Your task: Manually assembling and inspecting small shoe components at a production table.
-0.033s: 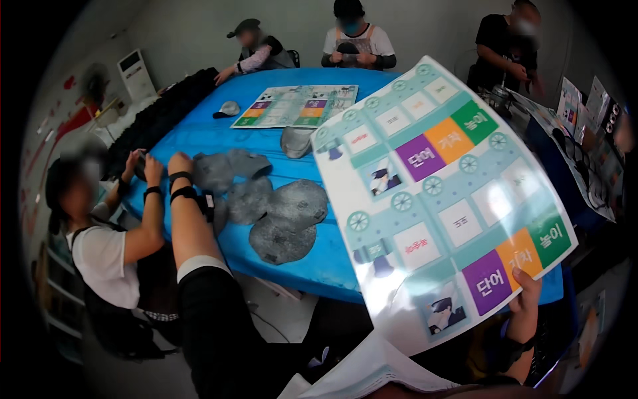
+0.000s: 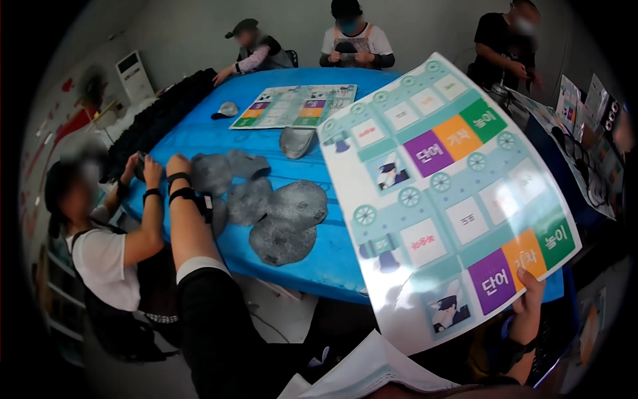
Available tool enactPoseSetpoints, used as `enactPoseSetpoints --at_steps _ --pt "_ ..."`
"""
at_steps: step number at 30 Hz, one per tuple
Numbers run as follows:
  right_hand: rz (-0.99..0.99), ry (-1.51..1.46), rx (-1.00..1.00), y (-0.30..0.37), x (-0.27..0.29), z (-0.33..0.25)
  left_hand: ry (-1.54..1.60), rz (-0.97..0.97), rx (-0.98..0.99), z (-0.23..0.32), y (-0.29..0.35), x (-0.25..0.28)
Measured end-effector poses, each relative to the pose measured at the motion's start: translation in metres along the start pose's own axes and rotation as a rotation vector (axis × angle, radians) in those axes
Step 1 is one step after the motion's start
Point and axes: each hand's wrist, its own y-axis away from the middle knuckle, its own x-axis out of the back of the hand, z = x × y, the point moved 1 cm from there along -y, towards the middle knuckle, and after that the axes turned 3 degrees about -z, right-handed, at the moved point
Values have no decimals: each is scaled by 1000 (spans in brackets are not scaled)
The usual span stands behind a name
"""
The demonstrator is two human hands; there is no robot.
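Observation:
My right hand (image 2: 530, 292) is closed on the lower right edge of a large glossy printed sheet (image 2: 458, 206), thumb on its face. Teal, purple, orange and green panels with small white cards and wheel shapes cover the sheet, which stands tilted over the table's right part. My left arm stretches far out over the table's left side. At its end, my left hand (image 2: 178, 163) is beside several grey fabric caps (image 2: 211, 174); its fingers are hidden from view. More flattened grey caps (image 2: 284, 236) overlap near the table's front edge.
A blue-covered table (image 2: 199, 126) carries a second printed sheet (image 2: 292, 106) and a small grey cap (image 2: 226, 110). Close on my left, a person (image 2: 103, 259) handles something dark. Three people are beyond the table. Dark bundled fabric (image 2: 159, 103) lines its left edge; a display rack (image 2: 585, 159) stands right.
The sheet in my right hand has shifted slightly to the right. My left arm has stayed in nearly the same place.

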Motion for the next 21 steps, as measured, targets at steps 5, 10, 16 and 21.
enactPoseSetpoints --at_steps 5,10,16,21 --pt "76 3 120 12 20 -24 -158 -31 -21 7 8 2" --pt "98 65 183 28 33 -38 -266 -37 -37 11 19 13" --pt "150 43 215 32 31 -36 -356 -33 -63 20 27 17" --pt "203 -22 226 37 21 -34 -372 25 -109 21 10 8"
